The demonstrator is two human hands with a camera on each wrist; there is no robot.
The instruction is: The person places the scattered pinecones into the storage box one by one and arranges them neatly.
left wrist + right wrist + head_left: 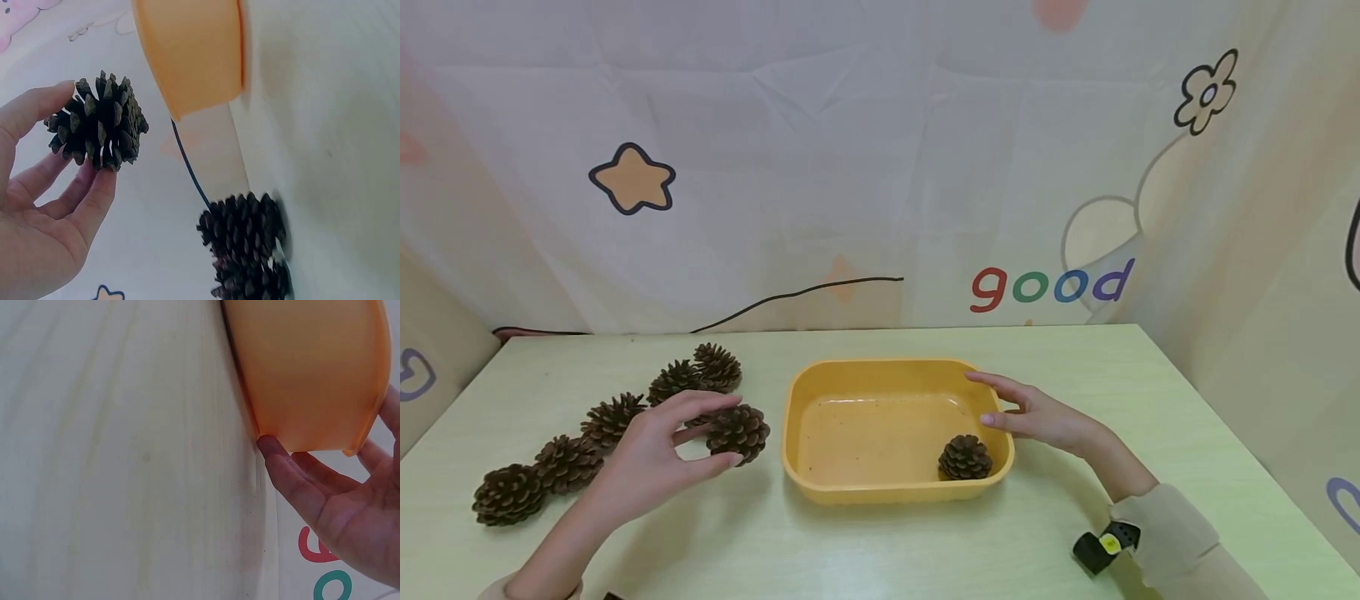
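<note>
In the head view my left hand (658,454) pinches a brown pine cone (741,433) between thumb and fingers, above the table and just left of a yellow plastic basin (880,493). The left wrist view shows the held pine cone (103,122) with the thumb on one side and fingertips on the other. My right hand (1037,417) holds the basin's right end, its thumb over the rim; in the right wrist view, fingers (306,494) rest against the basin's outer wall (312,381). Another pine cone (966,457) sits inside, at the front right corner.
Several pine cones (508,494) lie in a slanting row on the left of the pale table (880,558), partly behind my left hand. A printed curtain (865,167) hangs behind the table. A black strap device (1105,546) is on my right wrist.
</note>
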